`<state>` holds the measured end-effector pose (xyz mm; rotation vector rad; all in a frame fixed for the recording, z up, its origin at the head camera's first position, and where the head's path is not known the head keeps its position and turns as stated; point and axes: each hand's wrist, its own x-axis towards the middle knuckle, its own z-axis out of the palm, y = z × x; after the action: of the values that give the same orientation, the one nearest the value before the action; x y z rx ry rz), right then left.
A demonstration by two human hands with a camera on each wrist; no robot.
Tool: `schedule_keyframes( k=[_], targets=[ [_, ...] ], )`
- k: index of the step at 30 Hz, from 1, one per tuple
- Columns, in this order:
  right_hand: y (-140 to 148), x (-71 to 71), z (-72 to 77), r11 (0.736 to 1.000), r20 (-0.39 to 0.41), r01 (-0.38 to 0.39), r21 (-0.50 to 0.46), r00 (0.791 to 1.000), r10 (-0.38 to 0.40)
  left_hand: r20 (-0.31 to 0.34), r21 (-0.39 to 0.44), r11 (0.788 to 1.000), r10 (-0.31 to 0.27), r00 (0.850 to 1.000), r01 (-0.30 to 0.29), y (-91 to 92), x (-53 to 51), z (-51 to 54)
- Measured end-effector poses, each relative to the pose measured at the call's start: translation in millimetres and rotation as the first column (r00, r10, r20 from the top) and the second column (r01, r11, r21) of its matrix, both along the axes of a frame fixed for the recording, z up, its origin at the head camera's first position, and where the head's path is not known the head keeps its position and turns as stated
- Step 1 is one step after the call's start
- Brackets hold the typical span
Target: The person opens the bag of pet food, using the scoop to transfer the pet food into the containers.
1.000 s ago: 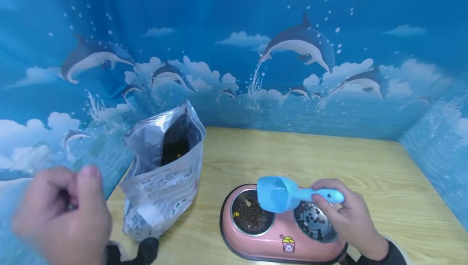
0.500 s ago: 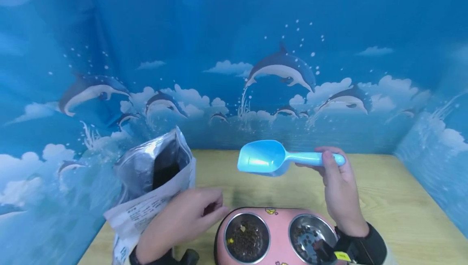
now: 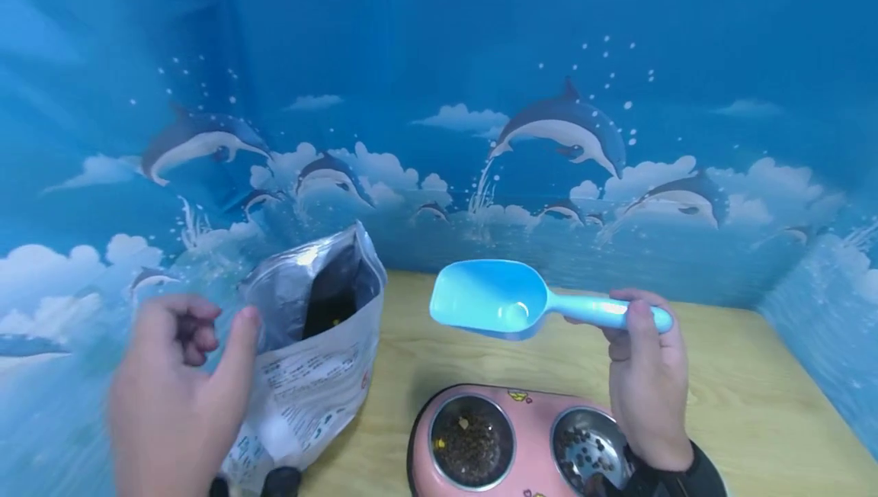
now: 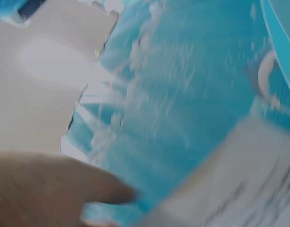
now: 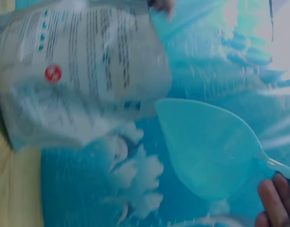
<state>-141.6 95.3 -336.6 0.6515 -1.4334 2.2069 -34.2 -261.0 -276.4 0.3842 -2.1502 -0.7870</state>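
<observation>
In the head view, my right hand [image 3: 648, 390] grips the handle of a light blue scoop [image 3: 490, 295], lifted above the table behind the pet bowls. No food shows in the scoop's hollow. A silver-lined, printed bag [image 3: 322, 383] stands with its top open on the left; dark contents and a yellow bit show inside. My left hand [image 3: 181, 390] is in front of the bag's left side, thumb apart from loosely bent fingers, holding nothing. The right wrist view shows the scoop [image 5: 206, 146] near the bag [image 5: 83, 75]. The left wrist view is blurred.
A pink double-bowl stand [image 3: 531, 440] is at the front middle. Its left steel bowl [image 3: 473, 444] holds brown bits, and its right bowl [image 3: 590, 447] has scattered dark pellets. A blue dolphin-print curtain [image 3: 439, 139] surrounds the wood-grain table [image 3: 741, 390].
The scoop has risen from over the bowls and turned its hollow into view. My left hand swung right across the bag's front, then back left beside it.
</observation>
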Motion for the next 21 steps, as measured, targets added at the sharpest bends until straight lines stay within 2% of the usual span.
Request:
schedule_keyframes(
  k=[1,2,3,4,6,8,11,12,13,15,16,17,19,21],
  targets=[
    [-4,1.3,2.3,1.0,-0.041,-0.025,-0.019,0.999,0.024,0.156,-0.008,1.0,0.03,0.987,-0.029,-5.1,-0.5,3.0],
    [-8,2.2,5.1,0.997,-0.083,-0.06,-0.046,0.995,0.056,0.288,-0.018,1.0,0.029,0.957,-0.025,-9.4,-1.8,5.1],
    [-13,3.2,9.0,0.994,-0.119,-0.091,-0.062,0.989,0.083,0.398,-0.027,1.0,-0.002,0.918,0.014,-13.1,-2.8,7.0],
    [-18,4.3,13.0,0.991,-0.157,-0.119,-0.063,0.982,0.107,0.471,-0.037,0.997,-0.045,0.881,0.071,-16.0,-3.4,7.7],
    [-31,6.4,22.3,0.987,-0.227,-0.159,-0.037,0.963,0.147,0.55,-0.039,0.982,-0.131,0.825,0.182,-17.8,-3.2,7.0],
    [-42,8.8,30.6,0.984,-0.285,-0.173,0.034,0.942,0.176,0.592,-0.021,0.956,-0.223,0.775,0.292,-13.8,-4.5,5.8],
    [-59,11.4,40.7,0.974,-0.383,-0.133,0.185,0.903,0.196,0.626,0.032,0.903,-0.352,0.696,0.427,-5.6,-6.1,2.5],
    [-64,11.9,43.0,0.965,-0.42,-0.109,0.24,0.884,0.205,0.632,0.048,0.881,-0.391,0.669,0.47,-3.0,-6.5,1.6],
    [-70,13.2,45.0,0.951,-0.445,-0.061,0.303,0.873,0.198,0.633,0.052,0.859,-0.423,0.648,0.509,-0.6,-6.8,1.0],
    [-80,16.4,49.2,0.9,-0.473,0.033,0.434,0.859,0.197,0.627,0.039,0.821,-0.464,0.626,0.57,4.9,-7.6,0.2],
    [-85,17.6,49.7,0.862,-0.477,0.082,0.499,0.857,0.195,0.615,0.017,0.804,-0.477,0.628,0.595,7.3,-7.6,-0.1],
    [-91,18.8,50.0,0.81,-0.473,0.137,0.57,0.861,0.187,0.604,-0.007,0.787,-0.488,0.63,0.616,9.4,-7.7,-0.3],
    [-104,19.3,47.5,0.683,-0.438,0.197,0.703,0.877,0.198,0.582,-0.036,0.765,-0.506,0.636,0.643,12.4,-7.0,-1.5],
    [-118,16.6,40.7,0.569,-0.356,0.169,0.805,0.905,0.235,0.561,-0.049,0.748,-0.527,0.638,0.661,13.3,-5.9,-3.6]
  ],
)
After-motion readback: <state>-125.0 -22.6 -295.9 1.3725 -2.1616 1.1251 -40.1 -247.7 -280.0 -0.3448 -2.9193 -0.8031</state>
